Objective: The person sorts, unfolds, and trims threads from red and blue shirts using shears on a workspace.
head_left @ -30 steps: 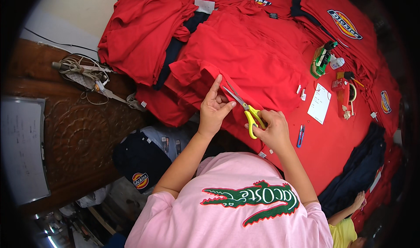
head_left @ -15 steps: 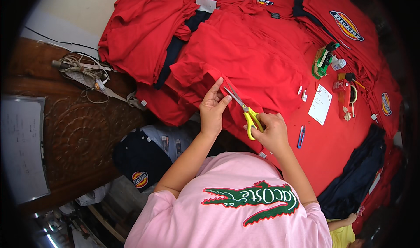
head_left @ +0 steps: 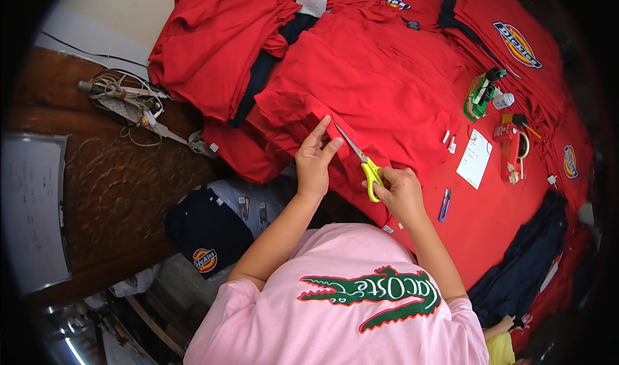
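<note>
A red shirt [head_left: 361, 75] lies heaped in front of me, its near edge lifted. My left hand [head_left: 314, 164] is closed on that edge, pinching the cloth between thumb and fingers. From the right, my right hand [head_left: 402, 192] grips a pair of scissors [head_left: 371, 170] by its yellow-green handles. Its blades are together and point up and left, the tip lying at the red cloth close beside my left fingertips. Whether a thread is between the blades is too small to tell.
Stacked red shirts [head_left: 503, 36] with dark trim line the far right. A green tape dispenser [head_left: 478, 96], a white bottle [head_left: 503, 101], a red tape dispenser [head_left: 509, 143], a paper sheet [head_left: 474, 159] and a blue cutter [head_left: 445, 204] lie right. Another person's hand [head_left: 501, 326] shows lower right.
The scissor blades were parted and have come together, the handles closing in my right hand. My left hand stays on the cloth edge. The whole view has shifted slightly.
</note>
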Demonstrator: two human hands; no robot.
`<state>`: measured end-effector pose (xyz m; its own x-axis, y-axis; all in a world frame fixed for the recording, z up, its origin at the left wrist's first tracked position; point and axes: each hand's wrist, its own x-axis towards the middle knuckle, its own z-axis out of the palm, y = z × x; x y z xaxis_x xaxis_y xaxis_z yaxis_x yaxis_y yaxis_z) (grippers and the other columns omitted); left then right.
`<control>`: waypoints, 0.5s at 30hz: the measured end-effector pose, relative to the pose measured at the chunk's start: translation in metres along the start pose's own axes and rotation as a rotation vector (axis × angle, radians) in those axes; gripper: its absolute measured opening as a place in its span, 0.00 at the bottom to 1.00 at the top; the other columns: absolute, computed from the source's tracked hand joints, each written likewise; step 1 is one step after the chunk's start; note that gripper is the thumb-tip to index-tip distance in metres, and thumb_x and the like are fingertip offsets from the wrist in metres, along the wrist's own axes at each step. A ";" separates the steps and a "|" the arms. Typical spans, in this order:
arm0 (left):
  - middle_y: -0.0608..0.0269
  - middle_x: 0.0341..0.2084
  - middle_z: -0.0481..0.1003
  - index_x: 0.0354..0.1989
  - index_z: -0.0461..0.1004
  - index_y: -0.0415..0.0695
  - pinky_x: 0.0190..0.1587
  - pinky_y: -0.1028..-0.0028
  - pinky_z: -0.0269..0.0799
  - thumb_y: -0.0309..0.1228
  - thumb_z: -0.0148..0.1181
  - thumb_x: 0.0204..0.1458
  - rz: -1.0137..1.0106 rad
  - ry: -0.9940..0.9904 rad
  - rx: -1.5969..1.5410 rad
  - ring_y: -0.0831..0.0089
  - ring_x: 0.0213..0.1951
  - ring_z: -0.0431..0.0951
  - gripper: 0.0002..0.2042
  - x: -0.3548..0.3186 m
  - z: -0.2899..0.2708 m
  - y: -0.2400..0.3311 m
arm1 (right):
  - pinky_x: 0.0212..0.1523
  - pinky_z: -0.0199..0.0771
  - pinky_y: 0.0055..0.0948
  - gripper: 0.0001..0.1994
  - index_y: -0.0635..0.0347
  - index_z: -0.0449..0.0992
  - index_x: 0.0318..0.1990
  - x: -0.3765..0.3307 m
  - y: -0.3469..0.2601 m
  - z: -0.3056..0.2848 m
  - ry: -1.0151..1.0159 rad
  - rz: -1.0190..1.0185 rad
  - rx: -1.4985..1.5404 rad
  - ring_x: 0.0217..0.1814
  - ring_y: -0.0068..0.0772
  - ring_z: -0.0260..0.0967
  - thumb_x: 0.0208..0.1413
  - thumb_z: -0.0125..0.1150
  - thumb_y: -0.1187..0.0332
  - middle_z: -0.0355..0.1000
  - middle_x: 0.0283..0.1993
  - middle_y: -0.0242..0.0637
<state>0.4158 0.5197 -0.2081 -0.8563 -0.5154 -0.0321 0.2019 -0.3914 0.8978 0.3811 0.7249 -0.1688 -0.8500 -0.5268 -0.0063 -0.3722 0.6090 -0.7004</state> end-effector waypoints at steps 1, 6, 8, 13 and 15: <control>0.68 0.48 0.77 0.74 0.61 0.39 0.51 0.81 0.73 0.13 0.63 0.55 -0.003 -0.014 -0.006 0.84 0.43 0.74 0.35 0.002 -0.003 -0.003 | 0.36 0.60 0.35 0.16 0.61 0.78 0.27 0.000 0.000 0.000 -0.003 -0.006 -0.006 0.18 0.38 0.61 0.47 0.78 0.59 0.65 0.15 0.39; 0.67 0.54 0.76 0.76 0.57 0.39 0.53 0.80 0.73 0.10 0.62 0.53 -0.031 -0.118 0.036 0.83 0.44 0.74 0.39 0.003 -0.006 0.009 | 0.32 0.61 0.39 0.18 0.59 0.75 0.23 0.005 -0.006 -0.002 0.028 -0.071 -0.038 0.20 0.42 0.65 0.46 0.76 0.56 0.67 0.17 0.38; 0.65 0.59 0.73 0.77 0.54 0.39 0.54 0.79 0.74 0.10 0.62 0.52 -0.041 -0.143 0.006 0.82 0.44 0.75 0.42 0.003 -0.005 0.016 | 0.32 0.60 0.39 0.18 0.59 0.75 0.23 0.010 -0.010 -0.003 0.037 -0.083 -0.061 0.20 0.41 0.65 0.45 0.76 0.55 0.67 0.17 0.38; 0.62 0.68 0.66 0.79 0.48 0.40 0.56 0.77 0.74 0.10 0.63 0.51 -0.039 -0.178 -0.033 0.80 0.46 0.76 0.46 0.004 -0.014 0.022 | 0.32 0.58 0.39 0.19 0.59 0.74 0.23 0.019 -0.015 -0.001 -0.011 -0.065 -0.044 0.20 0.41 0.64 0.46 0.76 0.54 0.67 0.16 0.37; 0.60 0.69 0.64 0.79 0.47 0.40 0.56 0.77 0.75 0.10 0.63 0.51 -0.040 -0.187 -0.043 0.79 0.47 0.76 0.46 0.004 -0.016 0.022 | 0.32 0.58 0.38 0.20 0.59 0.74 0.23 0.020 -0.015 0.003 -0.041 -0.055 0.005 0.19 0.41 0.63 0.48 0.76 0.54 0.66 0.16 0.37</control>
<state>0.4241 0.4973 -0.1957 -0.9366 -0.3500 0.0183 0.1828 -0.4432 0.8776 0.3711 0.7035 -0.1604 -0.8122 -0.5833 0.0037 -0.4162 0.5750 -0.7044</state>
